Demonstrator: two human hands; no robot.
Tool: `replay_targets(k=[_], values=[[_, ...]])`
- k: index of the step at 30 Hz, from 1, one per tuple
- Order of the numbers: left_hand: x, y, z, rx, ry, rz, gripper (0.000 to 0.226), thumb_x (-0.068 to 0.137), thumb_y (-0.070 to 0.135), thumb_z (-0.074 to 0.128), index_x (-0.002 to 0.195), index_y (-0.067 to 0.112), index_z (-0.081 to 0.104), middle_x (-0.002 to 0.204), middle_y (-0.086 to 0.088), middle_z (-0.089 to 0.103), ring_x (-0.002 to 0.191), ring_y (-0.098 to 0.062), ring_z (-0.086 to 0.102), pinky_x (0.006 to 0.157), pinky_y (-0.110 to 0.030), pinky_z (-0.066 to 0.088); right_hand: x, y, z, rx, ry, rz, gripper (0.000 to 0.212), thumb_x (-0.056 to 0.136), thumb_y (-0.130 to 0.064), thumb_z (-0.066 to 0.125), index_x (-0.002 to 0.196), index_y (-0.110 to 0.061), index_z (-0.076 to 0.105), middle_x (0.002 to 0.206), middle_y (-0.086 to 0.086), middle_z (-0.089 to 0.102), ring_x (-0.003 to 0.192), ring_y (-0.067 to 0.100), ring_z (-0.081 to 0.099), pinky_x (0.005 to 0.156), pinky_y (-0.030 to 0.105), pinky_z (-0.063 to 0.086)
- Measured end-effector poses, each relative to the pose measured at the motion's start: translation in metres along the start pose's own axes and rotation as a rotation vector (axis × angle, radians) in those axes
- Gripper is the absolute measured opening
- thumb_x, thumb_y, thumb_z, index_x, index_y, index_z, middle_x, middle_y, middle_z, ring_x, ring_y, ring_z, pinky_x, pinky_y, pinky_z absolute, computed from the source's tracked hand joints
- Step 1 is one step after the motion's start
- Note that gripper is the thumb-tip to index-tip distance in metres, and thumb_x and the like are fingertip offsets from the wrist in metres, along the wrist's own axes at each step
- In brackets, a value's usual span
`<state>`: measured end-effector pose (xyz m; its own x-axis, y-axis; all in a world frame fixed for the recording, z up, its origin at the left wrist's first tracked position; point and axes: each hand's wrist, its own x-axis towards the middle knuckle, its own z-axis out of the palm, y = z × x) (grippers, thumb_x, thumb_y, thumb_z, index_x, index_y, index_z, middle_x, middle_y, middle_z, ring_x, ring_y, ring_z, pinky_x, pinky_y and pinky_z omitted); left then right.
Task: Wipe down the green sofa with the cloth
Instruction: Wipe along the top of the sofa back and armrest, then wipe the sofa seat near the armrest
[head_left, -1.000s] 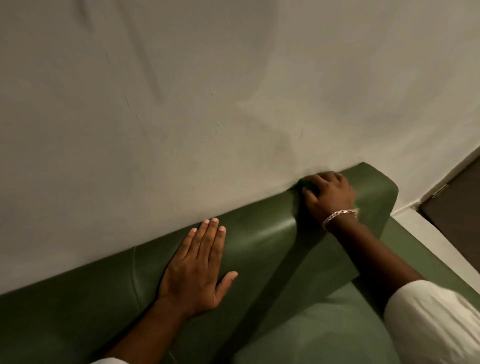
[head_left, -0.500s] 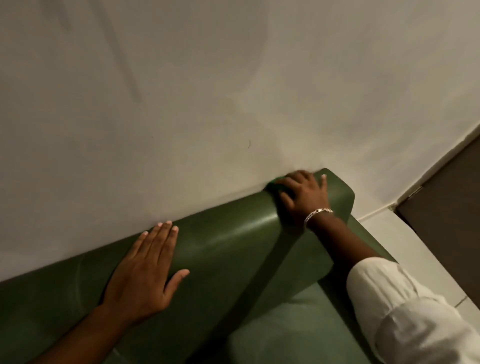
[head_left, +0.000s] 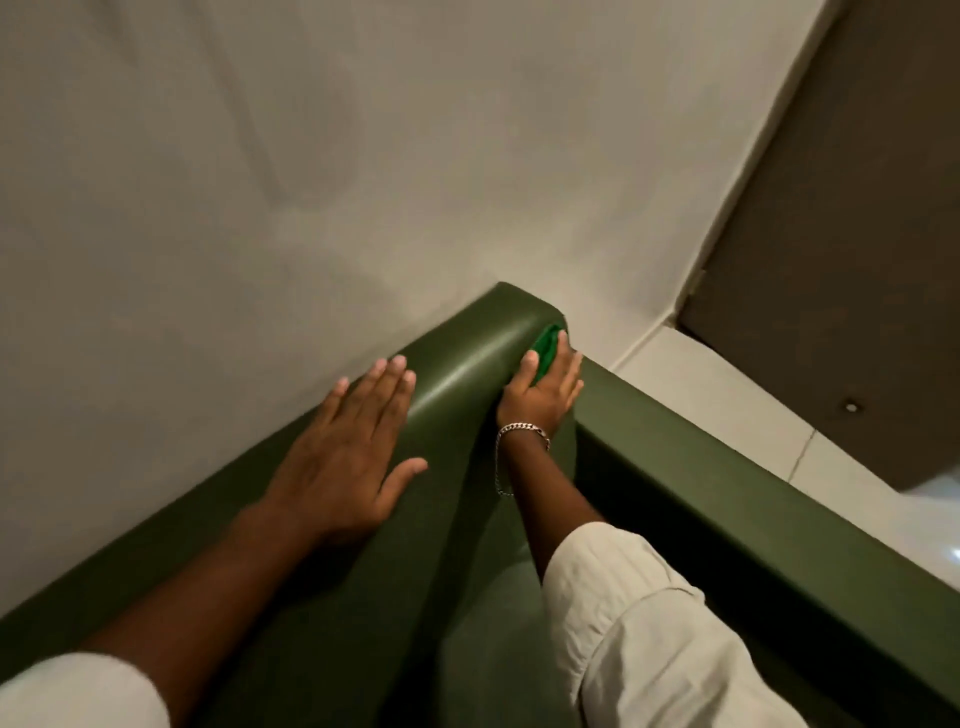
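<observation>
The green sofa fills the lower half of the view, its rounded backrest running up against a wall. My right hand, with a chain bracelet at the wrist, presses a bright green cloth onto the far right end of the backrest, next to the armrest. Only a small part of the cloth shows between the fingers. My left hand lies flat on top of the backrest, fingers spread, holding nothing.
A plain pale wall stands right behind the backrest. Beyond the armrest lies a light tiled floor, with a dark brown panel at the upper right.
My right hand has slid the cloth from the top of the backrest to its right end beside the armrest. The view has swung right, and the left hand stays flat on the backrest.
</observation>
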<state>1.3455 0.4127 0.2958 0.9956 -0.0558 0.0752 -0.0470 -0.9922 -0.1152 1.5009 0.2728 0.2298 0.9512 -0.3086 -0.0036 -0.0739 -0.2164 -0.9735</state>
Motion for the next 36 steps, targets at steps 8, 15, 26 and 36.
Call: replay_targets(k=[8,15,26,36], values=[[0.068,0.023,0.040,0.328,-0.009,0.248,0.088,0.091,0.065,0.019,0.158,0.008,0.010,0.168,-0.018,0.010,0.156,-0.034,0.008,0.125,-0.053,0.015,0.024,0.131,-0.038,-0.132,-0.178,0.211,0.054,0.096,-0.016,0.050,0.148,-0.021,0.035,0.149,0.016,0.043,0.132,0.036,0.048,0.114,0.042,0.038],[0.078,-0.001,0.078,0.298,0.118,0.267,0.096,0.084,0.066,0.030,0.160,0.014,0.001,0.171,-0.008,-0.005,0.157,-0.027,-0.006,0.125,-0.051,0.001,-0.032,0.228,-0.155,-0.554,-0.649,0.057,0.048,0.094,-0.016,0.055,0.140,-0.016,0.046,0.140,0.017,0.053,0.130,0.033,0.049,0.114,0.040,0.037],[0.003,0.060,0.120,0.254,0.070,0.281,0.084,0.088,0.047,0.030,0.157,0.003,0.009,0.169,-0.020,0.004,0.158,-0.029,-0.003,0.124,-0.051,-0.014,-0.051,0.329,-0.265,-0.961,-0.119,0.258,0.062,0.093,-0.037,0.052,0.151,-0.033,0.030,0.165,0.009,0.018,0.151,0.040,0.007,0.118,0.061,0.018],[-0.021,0.079,0.145,0.286,-0.002,0.192,0.079,0.093,0.038,0.032,0.158,0.006,0.000,0.169,-0.016,-0.008,0.156,-0.026,-0.015,0.119,-0.043,-0.028,-0.263,0.340,-0.206,-0.866,-1.018,-0.702,0.055,0.086,-0.037,0.051,0.140,-0.043,0.040,0.160,0.001,0.034,0.151,0.032,0.022,0.114,0.062,0.030]])
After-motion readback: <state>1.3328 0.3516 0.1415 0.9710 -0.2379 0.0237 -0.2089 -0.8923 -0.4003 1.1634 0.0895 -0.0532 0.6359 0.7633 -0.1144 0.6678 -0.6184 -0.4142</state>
